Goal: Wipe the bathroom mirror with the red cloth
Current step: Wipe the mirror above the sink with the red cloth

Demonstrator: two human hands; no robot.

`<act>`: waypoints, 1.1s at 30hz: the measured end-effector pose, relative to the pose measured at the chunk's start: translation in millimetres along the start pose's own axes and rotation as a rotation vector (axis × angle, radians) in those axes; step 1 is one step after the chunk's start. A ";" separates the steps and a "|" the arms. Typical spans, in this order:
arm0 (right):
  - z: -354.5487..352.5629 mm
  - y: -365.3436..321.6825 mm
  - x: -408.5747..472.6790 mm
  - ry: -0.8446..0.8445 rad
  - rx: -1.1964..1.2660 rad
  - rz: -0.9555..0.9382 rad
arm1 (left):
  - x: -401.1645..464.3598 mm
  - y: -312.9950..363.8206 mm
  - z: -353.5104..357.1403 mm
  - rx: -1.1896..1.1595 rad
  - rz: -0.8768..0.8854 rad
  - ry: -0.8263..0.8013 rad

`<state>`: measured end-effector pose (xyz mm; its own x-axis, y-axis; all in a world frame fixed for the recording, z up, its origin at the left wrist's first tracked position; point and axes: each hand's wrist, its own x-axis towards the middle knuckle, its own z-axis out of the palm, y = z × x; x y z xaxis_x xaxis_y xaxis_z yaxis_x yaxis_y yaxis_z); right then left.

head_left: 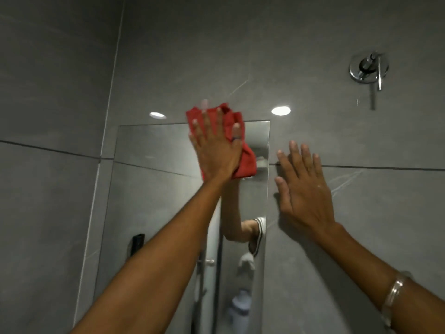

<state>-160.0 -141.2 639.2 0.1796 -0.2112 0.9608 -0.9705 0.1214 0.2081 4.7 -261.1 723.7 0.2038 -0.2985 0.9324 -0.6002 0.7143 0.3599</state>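
Red cloth (mostly hidden) under left hand

Wall: large dark grey tiles with faint pale veining, split by thin dark grout lines; one grout line runs level across the right side.
Corner: a pale vertical seam at left where two tiled walls meet.
Shower valve: round chrome plate with a lever handle, mounted high on the right of the wall; a slim chrome rod hangs down from it.
Light reflections: two bright oval spots on the glossy tile, one at centre-left, one at centre-right.
Black fitting: small dark bracket low at left; detail unclear.
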 end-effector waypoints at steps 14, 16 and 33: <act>-9.9 -12.8 -129.5 -0.023 -0.011 0.002 | -212.6 -44.8 22.8 0.116 0.196 -0.100; -17.8 -20.3 -150.9 -0.068 0.006 0.029 | -265.4 -64.3 12.8 0.109 0.246 -0.199; -61.7 -105.8 -375.8 -0.470 0.529 0.605 | -543.4 -88.4 -102.3 -0.535 -0.858 -0.796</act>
<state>-114.9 -14.9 267.4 -0.3524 -0.6411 0.6818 -0.8454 -0.0944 -0.5258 26.1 -97.3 188.6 -0.2586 -0.9477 0.1870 -0.0863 0.2154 0.9727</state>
